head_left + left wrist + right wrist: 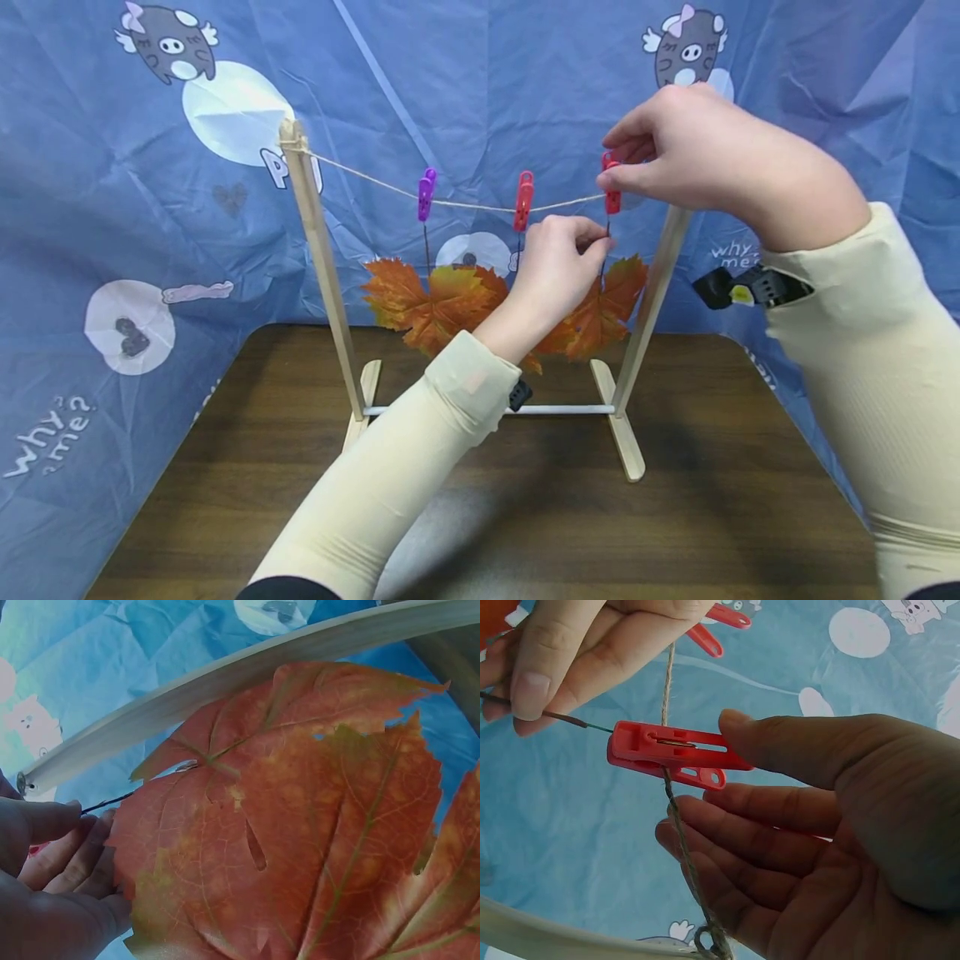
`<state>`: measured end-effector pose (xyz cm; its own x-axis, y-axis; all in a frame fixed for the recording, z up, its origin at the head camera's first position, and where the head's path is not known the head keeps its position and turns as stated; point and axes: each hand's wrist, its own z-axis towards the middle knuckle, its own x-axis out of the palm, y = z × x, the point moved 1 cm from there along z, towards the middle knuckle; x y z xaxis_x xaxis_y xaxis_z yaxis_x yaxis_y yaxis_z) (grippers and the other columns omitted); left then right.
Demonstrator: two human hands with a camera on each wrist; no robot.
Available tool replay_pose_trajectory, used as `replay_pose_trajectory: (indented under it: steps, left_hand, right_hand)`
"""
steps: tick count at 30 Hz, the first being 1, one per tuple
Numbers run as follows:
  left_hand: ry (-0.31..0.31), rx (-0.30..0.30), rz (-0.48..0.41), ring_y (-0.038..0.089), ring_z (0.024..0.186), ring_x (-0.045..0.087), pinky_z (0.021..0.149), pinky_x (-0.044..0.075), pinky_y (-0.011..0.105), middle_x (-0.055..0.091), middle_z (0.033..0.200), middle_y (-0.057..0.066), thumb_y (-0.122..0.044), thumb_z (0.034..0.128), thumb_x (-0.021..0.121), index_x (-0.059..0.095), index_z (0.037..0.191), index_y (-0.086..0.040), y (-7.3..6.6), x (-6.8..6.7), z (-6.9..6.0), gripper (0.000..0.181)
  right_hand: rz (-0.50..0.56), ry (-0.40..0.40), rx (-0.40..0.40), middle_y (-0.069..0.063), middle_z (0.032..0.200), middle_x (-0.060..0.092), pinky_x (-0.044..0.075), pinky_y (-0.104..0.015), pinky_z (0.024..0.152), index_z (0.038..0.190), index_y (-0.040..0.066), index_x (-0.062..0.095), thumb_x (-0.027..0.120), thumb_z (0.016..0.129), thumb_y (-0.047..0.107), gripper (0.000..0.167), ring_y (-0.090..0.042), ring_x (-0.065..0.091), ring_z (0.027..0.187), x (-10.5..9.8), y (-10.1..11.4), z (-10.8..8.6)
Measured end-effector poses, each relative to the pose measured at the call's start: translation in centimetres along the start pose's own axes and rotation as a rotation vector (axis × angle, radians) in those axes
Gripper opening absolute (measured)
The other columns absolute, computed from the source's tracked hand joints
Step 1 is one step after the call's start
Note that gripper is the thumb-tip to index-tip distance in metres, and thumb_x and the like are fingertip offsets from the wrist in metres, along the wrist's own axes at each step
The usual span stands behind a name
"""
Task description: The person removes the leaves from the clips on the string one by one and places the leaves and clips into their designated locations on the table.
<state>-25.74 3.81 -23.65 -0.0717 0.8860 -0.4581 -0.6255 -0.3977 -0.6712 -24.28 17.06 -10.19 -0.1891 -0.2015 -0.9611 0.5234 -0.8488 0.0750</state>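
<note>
My right hand [690, 150] holds a red clothespin [660, 746] on the twine [666, 690] near its right end, thumb on one handle and index finger by the other. The thin dark stem [562, 716] of an autumn leaf [600, 321] runs into the clothespin's nose. Just below, my left hand [558, 262] pinches that stem between thumb and fingers. Further left on the twine sit another red clothespin [523, 204] and a purple clothespin [426, 196]. An orange-yellow leaf [431, 304] hangs by its stem from the purple one; my left arm hides part of the middle leaf.
The twine spans two wooden posts [322, 267] with flat wooden feet [622, 442], joined by a white rod [562, 409]. This stand is on a dark wooden table [675, 533]. A blue patterned cloth [480, 75] hangs behind.
</note>
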Motion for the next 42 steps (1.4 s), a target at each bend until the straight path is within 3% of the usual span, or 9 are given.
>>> replay_pose_trajectory:
  steps: [7,12,22,27,34,42]
  left_hand:
    - [-0.02,0.029,0.002,0.007,0.072,0.062,0.067,0.048,0.02,0.075,0.084,0.0,-0.011,0.096,0.073,0.08,0.098,-0.003,0.1,0.1,0.1,0.011]
    - [-0.013,0.013,0.019,0.008,0.071,0.061,0.066,0.047,0.02,0.074,0.083,0.0,-0.013,0.0968,0.072,0.08,0.099,-0.004,0.2,0.2,0.1,0.012]
    - [0.002,0.037,0.059,0.008,0.073,0.062,0.069,0.048,0.02,0.073,0.082,0.001,-0.01,0.0964,0.071,0.079,0.095,-0.003,0.2,0.3,0.0,0.011]
    - [0.016,0.049,0.081,0.009,0.073,0.061,0.069,0.047,0.021,0.073,0.082,0.001,-0.009,0.0966,0.069,0.079,0.094,-0.003,0.1,0.3,0.0,0.011]
    - [0.02,0.057,0.095,0.008,0.068,0.059,0.066,0.045,0.021,0.071,0.077,-0.001,-0.008,0.0952,0.068,0.078,0.089,-0.005,0.1,0.3,-0.1,0.012]
    - [0.083,0.065,0.083,0.009,0.072,0.06,0.069,0.046,0.02,0.073,0.082,0.001,-0.008,0.096,0.066,0.079,0.097,-0.004,0.4,0.1,-0.2,0.013]
  right_hand:
    - [0.032,0.02,0.001,-0.016,0.105,0.074,0.049,-0.045,0.083,0.124,-0.003,0.069,0.068,0.1,0.03,0.042,-0.028,0.068,0.094,0.1,0.0,-0.2]
    - [0.02,-0.022,-0.034,-0.012,0.096,0.075,0.047,-0.04,0.074,0.115,-0.002,0.074,0.07,0.098,0.029,0.035,-0.023,0.067,0.085,0.5,-0.1,-0.2]
    - [0.008,-0.113,-0.096,-0.011,0.089,0.076,0.043,-0.023,0.057,0.105,0.001,0.079,0.072,0.097,0.024,0.025,-0.018,0.065,0.072,0.7,-0.5,-0.4]
    - [-0.004,-0.163,-0.086,-0.011,0.09,0.076,0.039,-0.021,0.05,0.102,0.004,0.081,0.072,0.097,0.026,0.024,-0.018,0.063,0.066,0.4,-0.6,-0.4]
    - [-0.019,-0.257,-0.049,-0.006,0.088,0.076,0.034,-0.024,0.051,0.102,0.009,0.083,0.073,0.097,0.031,0.025,-0.018,0.052,0.064,0.0,-0.8,-0.8]
    - [0.005,-0.325,0.01,-0.006,0.089,0.076,0.033,-0.025,0.05,0.105,0.01,0.082,0.071,0.097,0.035,0.029,-0.019,0.048,0.063,-0.4,-0.8,-1.3]
